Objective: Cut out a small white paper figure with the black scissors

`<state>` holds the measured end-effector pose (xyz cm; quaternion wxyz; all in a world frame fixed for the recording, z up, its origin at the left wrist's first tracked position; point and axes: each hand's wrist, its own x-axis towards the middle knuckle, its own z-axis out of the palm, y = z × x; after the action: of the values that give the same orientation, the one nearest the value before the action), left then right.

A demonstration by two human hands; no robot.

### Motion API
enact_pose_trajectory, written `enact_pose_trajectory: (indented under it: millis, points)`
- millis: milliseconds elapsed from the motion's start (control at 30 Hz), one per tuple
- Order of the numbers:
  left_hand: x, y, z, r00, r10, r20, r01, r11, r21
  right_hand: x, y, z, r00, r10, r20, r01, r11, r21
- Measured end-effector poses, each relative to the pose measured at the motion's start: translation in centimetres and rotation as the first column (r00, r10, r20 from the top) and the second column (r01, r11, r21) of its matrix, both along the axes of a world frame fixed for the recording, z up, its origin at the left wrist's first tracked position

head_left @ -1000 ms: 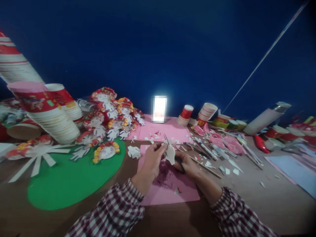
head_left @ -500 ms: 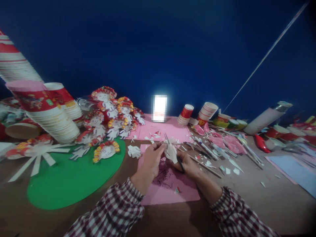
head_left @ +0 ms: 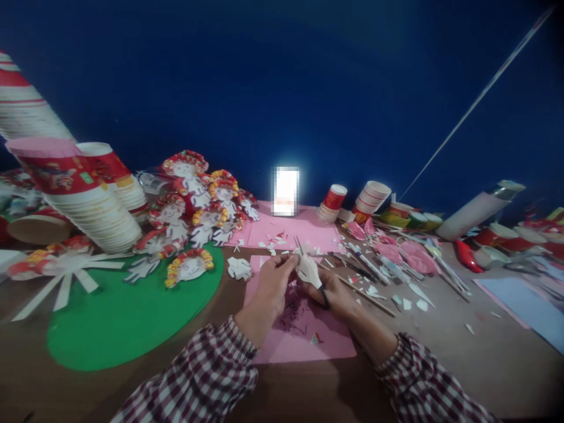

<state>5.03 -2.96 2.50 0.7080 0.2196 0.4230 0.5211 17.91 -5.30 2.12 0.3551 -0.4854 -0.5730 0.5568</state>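
Observation:
Between my two hands, over a pink sheet (head_left: 304, 346) marked with dark scribbles, is a small white paper cutout (head_left: 309, 272). My left hand (head_left: 275, 279) pinches its left edge between thumb and fingers. My right hand (head_left: 337, 294) is closed round the black handles of a pair of scissors (head_left: 325, 298), whose thin blades point up and away past the paper. Most of the scissors is hidden behind the cutout. Left of the pink sheet, another white paper cutout (head_left: 239, 268) lies on the table.
Cup-and-paper figures (head_left: 190, 267) stand on and behind a green mat (head_left: 118, 329) at left, beside tall paper cup stacks (head_left: 94, 205). Right lie pens (head_left: 368, 264), a wooden stick (head_left: 374, 301), paper scraps (head_left: 422, 305) and crumpled pink paper (head_left: 418, 257). A bright blurred screen (head_left: 285, 191) stands at the back.
The white cutout has turned slightly in my fingers, showing more of its face. Both hands stay in nearly the same place, and the view has shifted very little.

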Motion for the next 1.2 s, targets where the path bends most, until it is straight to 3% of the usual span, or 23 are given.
enact_pose_trajectory:
  millis: [433,1200]
  points:
    - [0.12,0.04,-0.06,0.999,0.039,0.01,-0.039,0.998,0.04,-0.04,0.05,-0.98,0.999,-0.018,-0.029,0.02,0.998,0.056]
    - [0.06,0.31,-0.66,1.0,0.011,0.019,-0.011,1.0,0.015,-0.5,-0.14,-0.47,0.998,-0.039,-0.046,0.041,0.998,0.039]
